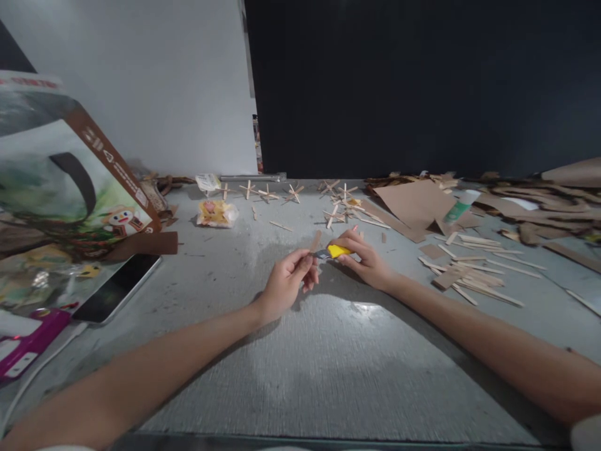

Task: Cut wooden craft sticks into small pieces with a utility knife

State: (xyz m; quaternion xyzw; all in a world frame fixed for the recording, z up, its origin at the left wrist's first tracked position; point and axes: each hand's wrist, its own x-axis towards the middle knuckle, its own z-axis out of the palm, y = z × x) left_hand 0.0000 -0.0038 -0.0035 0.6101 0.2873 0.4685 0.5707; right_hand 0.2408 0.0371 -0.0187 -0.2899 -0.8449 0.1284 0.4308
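Apparently at a cutting or trimming step: a thin wooden stick point(317, 239) pinched between thumb and fingers of the left hand point(284, 282), far end poking out toward the far edge, and a yellow cutter point(339, 251) gripped in the right hand point(369, 260), dark tip pointed left, right up by the stick. Close together over the middle of the table point(291, 376), between near and far edges, each clamped on a separate piece. Too small to tell any actual bite into the wood. As a judgement, calls for a firm left pinch, left fingertips clear of the tip, and short, controlled pressure from the right.

As for room, broad bare surface down to the near edge, good for drawing back. Tighter elsewhere: stick crosses point(268, 195) and a packet point(216, 214) toward the far edge; cardboard point(408, 203) and a tube point(462, 207) at the far right; loose sticks point(488, 285) along the right side; phone point(119, 288), purple gadget point(40, 335) and big bag point(28, 181) along the left. Best not to sweep far outward on either side.
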